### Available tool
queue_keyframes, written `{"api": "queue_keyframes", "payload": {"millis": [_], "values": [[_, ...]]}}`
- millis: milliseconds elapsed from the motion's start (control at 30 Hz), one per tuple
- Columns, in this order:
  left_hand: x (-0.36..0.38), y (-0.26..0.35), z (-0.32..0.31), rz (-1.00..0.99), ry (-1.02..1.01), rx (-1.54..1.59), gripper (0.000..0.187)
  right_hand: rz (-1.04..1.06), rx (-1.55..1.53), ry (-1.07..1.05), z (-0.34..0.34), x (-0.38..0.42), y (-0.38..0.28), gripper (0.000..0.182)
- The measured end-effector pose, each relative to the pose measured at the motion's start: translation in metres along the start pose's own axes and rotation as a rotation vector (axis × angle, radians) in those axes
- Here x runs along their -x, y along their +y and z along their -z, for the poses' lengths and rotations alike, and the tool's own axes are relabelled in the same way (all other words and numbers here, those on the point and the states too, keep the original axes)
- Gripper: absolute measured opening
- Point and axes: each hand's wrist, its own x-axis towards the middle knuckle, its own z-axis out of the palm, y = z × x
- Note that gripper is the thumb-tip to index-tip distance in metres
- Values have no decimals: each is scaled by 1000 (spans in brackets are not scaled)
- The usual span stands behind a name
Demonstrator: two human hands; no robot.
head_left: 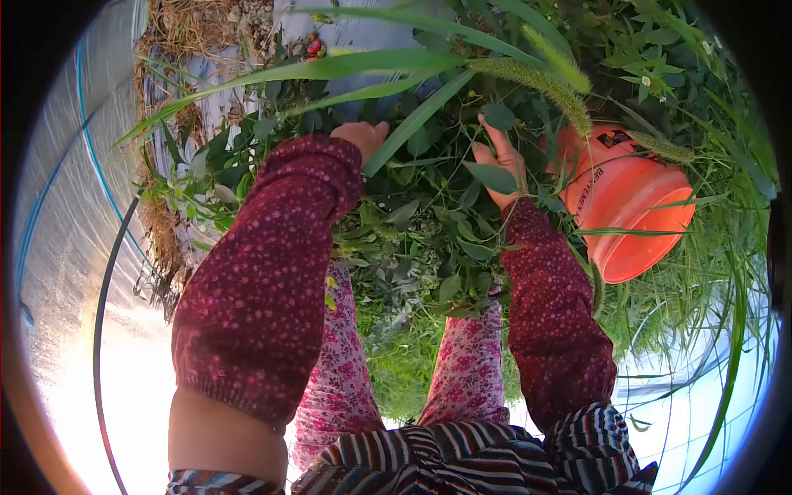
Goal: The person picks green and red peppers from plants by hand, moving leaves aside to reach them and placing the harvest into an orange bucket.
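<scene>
My left hand point(363, 139) reaches into the leafy green plants point(412, 214), its fingers curled and partly hidden behind a long grass blade point(421, 124). What those fingers close on is hidden in the leaves. To the right, my right hand point(505, 165) is among the same foliage with its fingers apart, and a broad leaf point(492, 176) overlaps its palm. Dark red patterned sleeves cover both forearms. Beside my right hand an orange bucket point(635, 210) lies tilted on its side, its mouth toward the lower right.
Small red fruits point(313, 46) show beyond my left hand, near grey sheeting point(363, 31). Seed-headed grass point(536, 87) hangs across the view. Dry straw point(206, 21) lies at the upper left, beside a clear plastic wall point(74, 206). Tall grass point(709, 247) grows around the bucket.
</scene>
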Motion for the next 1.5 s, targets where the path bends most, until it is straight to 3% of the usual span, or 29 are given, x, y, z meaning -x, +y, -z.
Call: {"api": "queue_keyframes", "payload": {"millis": [33, 100, 133, 167, 233, 267, 400, 533, 633, 733, 800, 833, 900, 967, 1000, 1033, 1100, 1167, 1200, 1433, 1500], "values": [[-2, -12, -16, 4, -6, -2, 22, -3, -6, -3, 0, -1, -16, 43], [-7, -46, -61, -79, -51, -179, 28, 46, 416, -325, 1, 3, -29, 45], [4, -54, -59, -79, -56, -184, 28, 343, 269, -268, -23, 1, 53, 51], [20, -62, -50, -110, -139, -289, 24, 345, 263, -265, -20, 1, 41, 51], [50, -74, -26, -131, -220, -401, 21, -59, 736, -675, -10, -4, 4, 50], [67, -78, -15, -168, -205, -421, 17, 113, 1090, -650, -16, 0, 31, 44], [86, -149, -43, -219, -103, -408, 16, 57, 1078, -650, 27, 0, 10, 44], [119, -159, -18, -401, 74, -603, 15, 10, 1067, -657, 33, -7, 4, 43], [123, -166, -18, -498, 70, -674, 14, -4, 1038, -650, 24, -6, 6, 44], [117, -157, -18, -459, 20, -616, 18, 40, 1057, -681, 8, -2, 8, 44], [116, -155, -19, -460, 28, -585, 18, -11, 945, -499, -16, -2, 23, 22], [116, -156, -20, -475, 59, -592, 18, -11, 943, -500, -22, -2, 18, 22], [117, -156, -20, -488, 87, -599, 18, 306, 880, -463, -35, -4, -9, 20], [119, -152, -21, -434, 151, -469, 18, 435, 931, -466, -44, -9, -67, 24], [119, -152, -21, -432, 150, -466, 18, 435, 804, -511, -55, -15, -80, 24], [119, -154, -23, -441, 107, -527, 20, 339, 456, -514, -75, -17, -78, 11], [118, -156, -27, -448, 66, -583, 22, 478, 294, -380, -116, -23, -77, 7], [120, -155, -29, -447, 109, -562, 21, 505, 235, -491, -158, -31, -34, 8], [119, -155, -27, -444, 110, -563, 21, 544, 758, -593, -168, -37, -32, 10], [122, -154, -34, -469, 142, -497, 21, 125, 834, -625, -216, -11, -9, 27], [121, -150, -33, -473, 174, -479, 21, 203, 856, -595, -218, -8, -4, 26]]}}
